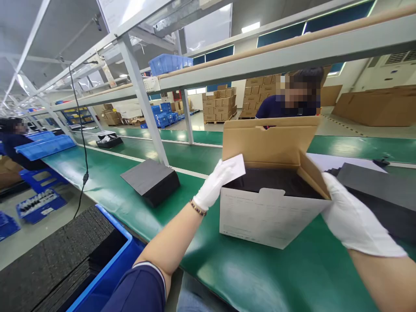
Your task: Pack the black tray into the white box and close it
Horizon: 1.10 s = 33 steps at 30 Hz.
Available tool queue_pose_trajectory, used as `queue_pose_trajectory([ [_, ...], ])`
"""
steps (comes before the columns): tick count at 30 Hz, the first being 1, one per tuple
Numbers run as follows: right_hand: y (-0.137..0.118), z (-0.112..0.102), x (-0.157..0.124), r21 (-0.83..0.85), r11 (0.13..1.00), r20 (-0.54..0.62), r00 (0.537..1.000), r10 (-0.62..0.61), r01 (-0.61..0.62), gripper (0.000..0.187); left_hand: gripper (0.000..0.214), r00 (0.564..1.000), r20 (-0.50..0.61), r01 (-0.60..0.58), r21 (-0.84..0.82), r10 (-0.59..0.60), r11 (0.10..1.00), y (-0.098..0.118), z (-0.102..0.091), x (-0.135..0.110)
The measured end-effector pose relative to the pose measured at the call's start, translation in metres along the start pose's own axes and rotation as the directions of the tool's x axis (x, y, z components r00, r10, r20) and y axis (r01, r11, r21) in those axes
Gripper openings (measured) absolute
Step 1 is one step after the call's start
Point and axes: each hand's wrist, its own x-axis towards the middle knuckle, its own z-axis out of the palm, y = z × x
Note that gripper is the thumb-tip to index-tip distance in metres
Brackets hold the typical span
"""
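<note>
An open cardboard box (269, 216), white outside and brown inside, stands on the green conveyor belt (260, 277) in front of me. Its lid (269, 138) is raised and black foam (273, 180) fills the inside. My left hand (212, 184), in a white glove, grips the box's left side flap at the upper corner. My gloved right hand (354, 221) presses against the box's right side, next to the right flap.
A black foam block (151, 180) lies on the belt to the left. More black foam sheets (380, 190) lie at the right. A blue bin (107, 273) of black foam stands at lower left. A person works across the belt, another at far left.
</note>
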Motion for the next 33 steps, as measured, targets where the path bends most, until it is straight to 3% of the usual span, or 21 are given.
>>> queue_pose_trajectory([
  [3,-0.001,0.001,0.018,0.158,0.987,0.175,0.984,-0.013,-0.015,0.064,0.028,0.991,0.134,0.003,-0.010,-0.002,1.000,0.001,-0.009,0.033],
  [6,0.001,0.004,0.026,0.257,0.965,0.138,0.986,-0.090,0.052,0.089,0.019,0.997,0.006,-0.072,0.051,0.072,0.996,-0.002,-0.008,0.039],
  [8,0.002,0.005,0.019,0.259,0.961,0.024,0.994,-0.110,0.100,0.082,0.024,0.983,-0.126,-0.123,0.090,0.134,0.988,-0.002,-0.005,0.033],
  [10,0.003,0.004,0.008,0.221,0.969,-0.049,0.993,-0.103,0.112,0.062,0.032,0.973,-0.182,-0.129,0.086,0.143,0.988,0.000,-0.003,0.026],
  [12,0.003,0.002,0.001,0.191,0.975,-0.035,0.994,-0.106,0.111,0.057,0.041,0.977,-0.184,-0.100,0.063,0.110,0.993,0.007,-0.001,0.021],
  [17,0.002,-0.004,0.013,0.159,0.982,-0.026,0.994,-0.103,0.106,0.078,0.034,0.964,-0.262,0.074,0.088,-0.049,0.993,0.026,0.007,0.019],
  [22,-0.006,-0.007,0.008,0.096,0.994,0.004,0.999,-0.047,0.046,0.057,0.038,0.940,-0.338,0.068,0.045,-0.048,0.997,0.022,0.012,0.014],
  [24,-0.010,-0.008,-0.001,0.091,0.994,0.008,0.998,-0.056,0.055,0.045,0.039,0.956,-0.292,-0.004,0.059,0.021,0.998,0.017,0.009,0.011],
  [27,-0.011,-0.014,-0.008,0.054,0.993,0.090,0.990,-0.111,0.107,0.038,0.025,0.968,-0.089,-0.215,0.194,0.236,0.957,0.015,-0.001,0.009],
  [30,-0.002,-0.021,-0.007,-0.007,0.981,0.209,0.959,-0.189,0.195,0.041,0.038,0.935,0.087,-0.354,0.239,0.344,0.904,0.016,-0.012,0.011],
  [33,0.009,-0.022,-0.006,-0.022,0.957,0.206,0.938,-0.279,0.289,0.038,0.056,0.919,0.167,-0.390,0.234,0.358,0.890,0.012,-0.017,0.012],
])
